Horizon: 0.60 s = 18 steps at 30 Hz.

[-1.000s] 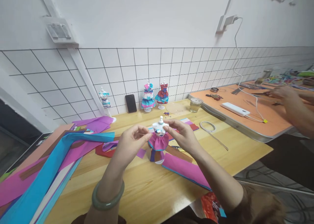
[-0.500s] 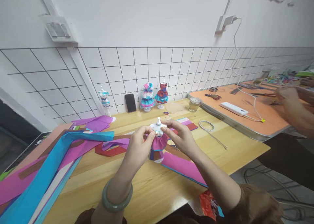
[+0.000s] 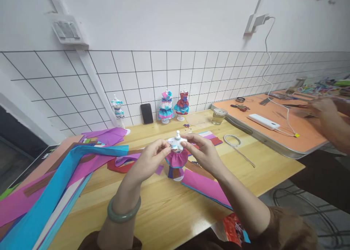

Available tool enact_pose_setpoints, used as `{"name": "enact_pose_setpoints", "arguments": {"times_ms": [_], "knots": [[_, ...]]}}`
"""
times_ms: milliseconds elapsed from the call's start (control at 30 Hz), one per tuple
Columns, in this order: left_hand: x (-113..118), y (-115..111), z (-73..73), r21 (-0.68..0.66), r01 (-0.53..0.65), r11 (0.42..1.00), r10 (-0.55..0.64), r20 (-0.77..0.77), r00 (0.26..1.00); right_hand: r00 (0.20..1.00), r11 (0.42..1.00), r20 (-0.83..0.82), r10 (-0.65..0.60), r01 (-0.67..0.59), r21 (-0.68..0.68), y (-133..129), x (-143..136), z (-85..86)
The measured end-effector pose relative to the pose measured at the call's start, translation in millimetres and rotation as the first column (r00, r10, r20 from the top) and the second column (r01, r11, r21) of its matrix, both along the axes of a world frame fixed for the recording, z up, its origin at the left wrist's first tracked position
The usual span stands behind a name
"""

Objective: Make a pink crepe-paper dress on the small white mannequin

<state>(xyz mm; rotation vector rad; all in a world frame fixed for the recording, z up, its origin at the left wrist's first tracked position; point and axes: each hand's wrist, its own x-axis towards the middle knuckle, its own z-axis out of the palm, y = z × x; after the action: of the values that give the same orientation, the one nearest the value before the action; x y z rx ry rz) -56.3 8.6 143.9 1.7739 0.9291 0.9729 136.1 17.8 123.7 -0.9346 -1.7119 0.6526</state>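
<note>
A wooden table [image 3: 153, 210] spreads beneath your grip, with a long blue strip [image 3: 54, 191] left of it. Your right hand [image 3: 205, 153] grasps the small mannequin [image 3: 177, 158] by its shoulder; your left hand [image 3: 149, 158] pinches at the other side, on what I can't tell. The mannequin stands upright between them. Beyond rests a phone [image 3: 147, 113].

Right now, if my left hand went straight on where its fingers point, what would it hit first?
Your left hand would likely meet the white mannequin bust first; whether they already touch is unclear.
</note>
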Motion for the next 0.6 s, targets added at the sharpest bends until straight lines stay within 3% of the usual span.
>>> {"name": "enact_pose_setpoints", "arguments": {"times_ms": [167, 367, 467, 600], "knots": [[-2.2, 6.6, -6.2, -0.086, 0.018, 0.996, -0.008, 0.116, 0.993, 0.999, 1.000, -0.018, -0.028, 0.028, 0.004, 1.7, -3.0, -2.0], [-10.9, 8.2, -6.9, -0.171, 0.024, 0.985, -0.005, 0.107, 0.994, 0.998, 0.998, -0.037, -0.049, 0.048, -0.027, 1.7, -4.0, -3.1], [-12.3, 6.8, -4.3, -0.116, -0.029, 0.993, 0.038, 0.077, 0.996, 0.997, 0.998, -0.057, -0.061, 0.059, -0.036, 1.2, -4.3, -3.7], [0.3, -1.3, -1.4, 0.078, -0.167, 0.983, 0.173, -0.081, 0.982, 0.997, 0.997, -0.021, -0.077, 0.077, 0.014, -0.8, -8.1, -2.9]]}}
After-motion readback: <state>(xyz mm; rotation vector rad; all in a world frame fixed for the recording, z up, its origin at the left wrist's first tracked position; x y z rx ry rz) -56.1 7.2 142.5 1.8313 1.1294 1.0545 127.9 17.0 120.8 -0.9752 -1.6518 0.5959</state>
